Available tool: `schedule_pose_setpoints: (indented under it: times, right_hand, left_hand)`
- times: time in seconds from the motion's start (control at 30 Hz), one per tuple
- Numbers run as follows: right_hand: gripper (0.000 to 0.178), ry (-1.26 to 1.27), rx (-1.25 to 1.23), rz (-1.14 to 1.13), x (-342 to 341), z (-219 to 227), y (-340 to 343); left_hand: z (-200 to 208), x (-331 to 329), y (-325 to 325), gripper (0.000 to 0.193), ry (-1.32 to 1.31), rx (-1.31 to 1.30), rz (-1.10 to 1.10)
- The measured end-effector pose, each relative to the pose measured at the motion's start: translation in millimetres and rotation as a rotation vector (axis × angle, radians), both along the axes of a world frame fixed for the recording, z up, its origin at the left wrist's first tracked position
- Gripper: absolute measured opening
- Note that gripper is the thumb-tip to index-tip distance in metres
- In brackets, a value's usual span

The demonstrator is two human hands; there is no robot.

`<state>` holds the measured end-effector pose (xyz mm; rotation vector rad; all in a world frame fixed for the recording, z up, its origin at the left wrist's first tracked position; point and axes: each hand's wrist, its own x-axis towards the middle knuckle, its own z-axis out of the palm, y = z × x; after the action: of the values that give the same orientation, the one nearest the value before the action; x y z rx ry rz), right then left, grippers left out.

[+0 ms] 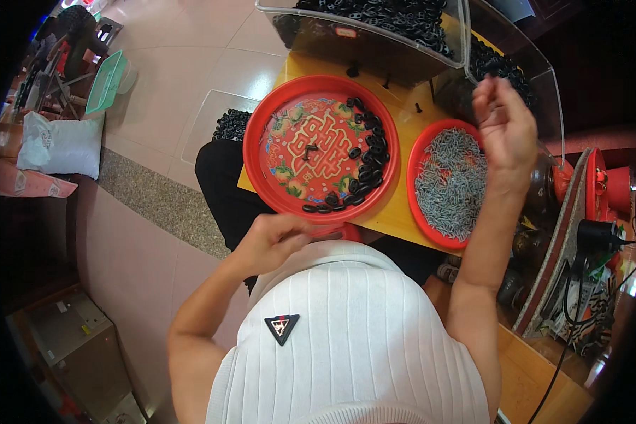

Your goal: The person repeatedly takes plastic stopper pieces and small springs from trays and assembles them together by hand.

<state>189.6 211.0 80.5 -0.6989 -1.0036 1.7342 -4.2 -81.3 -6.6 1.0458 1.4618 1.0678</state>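
My left hand [278,240] is closed, its fingers bent together, just off the near rim of a large round red tray [255,169]. Whatever it may hold is hidden. Over the right edge of a smaller red tray [414,205], my right hand [505,127] is raised with curled fingers, close to a clear bin of black parts [498,65]. Its fingertips are slightly blurred, and I cannot make out anything in them. Black oval plastic pieces [372,166] line the large tray's right side. A few small dark pieces [308,150] lie at its middle. Grey screws [451,184] fill the smaller tray.
Another clear bin [374,35] heaped with black parts stands at the far side of the yellow table [403,106]. Loose dark pieces [418,108] lie between bin and trays. A white sack [62,145] and a green basket [106,81] are on the left; cables [579,283] hang on the right.
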Motion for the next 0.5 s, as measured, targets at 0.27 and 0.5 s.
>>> schedule_pose_setpoints:
  times: [0.27, 0.5]
  right_hand:
    - [0.015, -0.489, 0.211, 0.233, -8, -29, -29]
    - [0.011, -0.966, 1.227, 0.169, -61, -75, -49]
  left_hand:
    - [-58, -5, -70, 0.008, 0.982, -0.064, -0.432]
    - [-73, -5, -60, 0.017, 0.64, -0.016, -0.702]
